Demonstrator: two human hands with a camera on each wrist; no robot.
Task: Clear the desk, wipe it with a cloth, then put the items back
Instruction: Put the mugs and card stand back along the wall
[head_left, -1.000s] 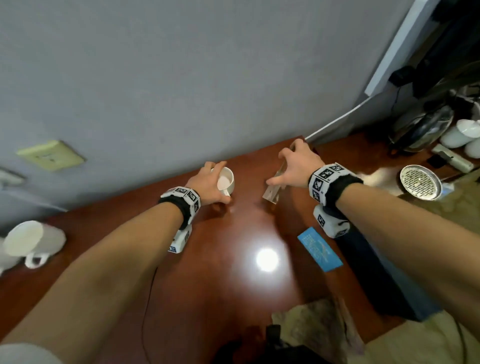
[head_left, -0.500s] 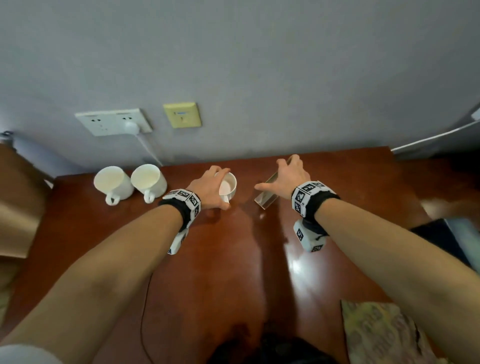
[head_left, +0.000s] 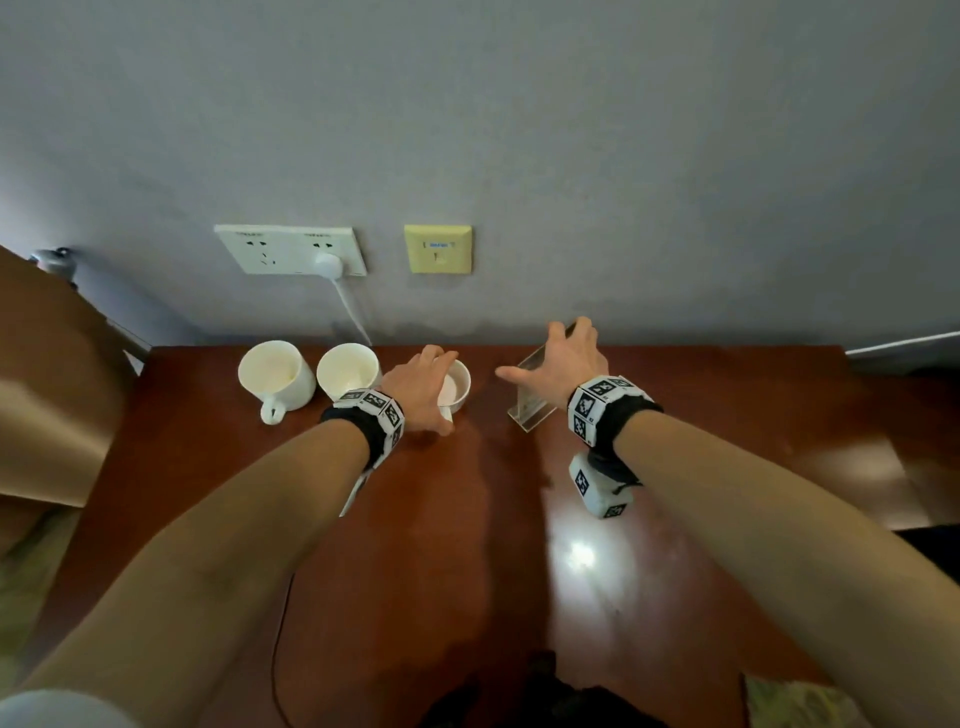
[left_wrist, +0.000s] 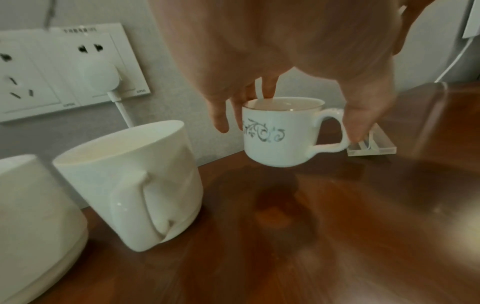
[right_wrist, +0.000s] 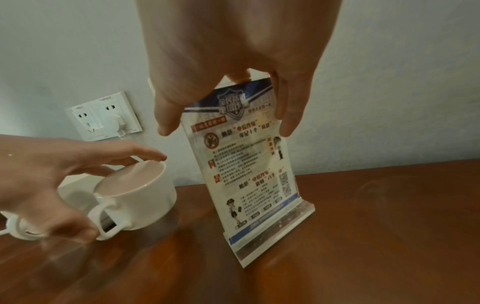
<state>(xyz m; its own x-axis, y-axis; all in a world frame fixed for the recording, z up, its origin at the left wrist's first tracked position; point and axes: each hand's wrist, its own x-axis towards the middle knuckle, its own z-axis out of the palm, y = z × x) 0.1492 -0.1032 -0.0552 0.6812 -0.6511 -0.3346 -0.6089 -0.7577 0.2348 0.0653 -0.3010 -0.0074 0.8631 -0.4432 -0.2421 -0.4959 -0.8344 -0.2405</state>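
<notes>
Since the earlier frame we have carried the small patterned cup (left_wrist: 280, 131) and the acrylic sign stand (right_wrist: 249, 164) toward the far edge of the tabletop (head_left: 467, 545), by the wall. Our left hand (head_left: 421, 389) has its grip around the cup's rim and handle, just right of two plain white mugs (head_left: 347, 370). Our right hand (head_left: 563, 364) has a narrow grip on the stand's top edge, its base on the tabletop.

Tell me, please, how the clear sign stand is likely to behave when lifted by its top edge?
The clear sign stand looks like rigid acrylic, so probably stiff. Its glossy faces could slip in the right hand. Tall above a small base, it may tip if nudged.
</notes>
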